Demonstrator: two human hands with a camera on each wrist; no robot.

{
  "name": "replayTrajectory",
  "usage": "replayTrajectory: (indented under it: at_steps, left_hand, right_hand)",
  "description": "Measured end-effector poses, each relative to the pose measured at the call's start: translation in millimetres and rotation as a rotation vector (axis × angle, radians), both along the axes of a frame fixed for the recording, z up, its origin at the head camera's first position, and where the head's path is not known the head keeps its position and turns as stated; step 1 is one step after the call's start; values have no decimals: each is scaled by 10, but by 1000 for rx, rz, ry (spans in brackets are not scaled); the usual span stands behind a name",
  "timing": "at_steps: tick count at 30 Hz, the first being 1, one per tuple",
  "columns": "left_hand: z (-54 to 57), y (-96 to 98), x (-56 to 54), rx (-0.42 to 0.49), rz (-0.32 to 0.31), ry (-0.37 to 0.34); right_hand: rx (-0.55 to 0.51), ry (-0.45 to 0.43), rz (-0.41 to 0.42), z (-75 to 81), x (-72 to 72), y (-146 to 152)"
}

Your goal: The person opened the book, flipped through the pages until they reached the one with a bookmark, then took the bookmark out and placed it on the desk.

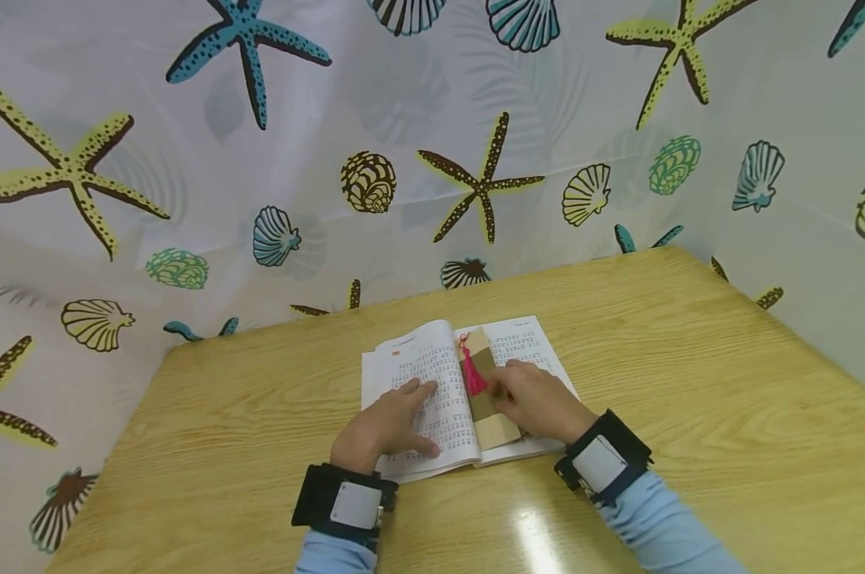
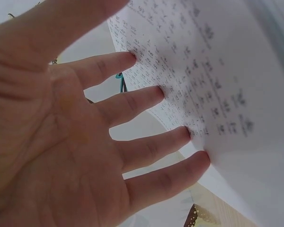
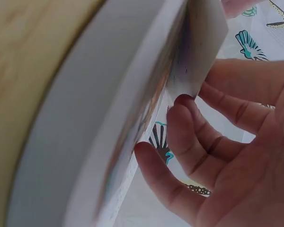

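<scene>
An open book (image 1: 442,426) with printed pages lies on the table. My left hand (image 1: 389,422) rests on the left page, its fingers spread and straight; in the left wrist view the fingertips touch the printed paper (image 2: 180,61). Over the right page, beside the spine, lies a tan and brown bookmark (image 1: 497,433) with a pink tassel (image 1: 473,379) at its top. My right hand (image 1: 543,402) pinches the bookmark's right edge with curled fingers. Up close in the right wrist view, the thin card (image 3: 201,47) stands between thumb and fingers, tilted off the book.
The wooden table (image 1: 690,375) stretches out on both sides of the book. A white cloth (image 1: 403,88) printed with starfish and shells hangs behind the table and along its right side.
</scene>
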State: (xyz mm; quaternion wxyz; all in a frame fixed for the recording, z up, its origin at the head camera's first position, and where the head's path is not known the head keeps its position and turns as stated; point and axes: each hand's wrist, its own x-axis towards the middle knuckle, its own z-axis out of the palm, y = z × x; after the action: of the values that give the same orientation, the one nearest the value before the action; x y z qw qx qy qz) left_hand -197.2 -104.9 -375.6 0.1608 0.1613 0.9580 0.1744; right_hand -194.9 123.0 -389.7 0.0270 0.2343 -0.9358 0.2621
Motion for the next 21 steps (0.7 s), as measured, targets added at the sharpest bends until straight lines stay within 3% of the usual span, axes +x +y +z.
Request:
replayTrajectory:
  at_steps: [8, 21]
  left_hand:
    - [6, 2, 15, 7, 8, -7]
    - [22, 7, 28, 8, 11, -2]
  right_hand:
    - [14, -39, -79, 3, -74, 154]
    - [76, -119, -314, 11, -183, 989]
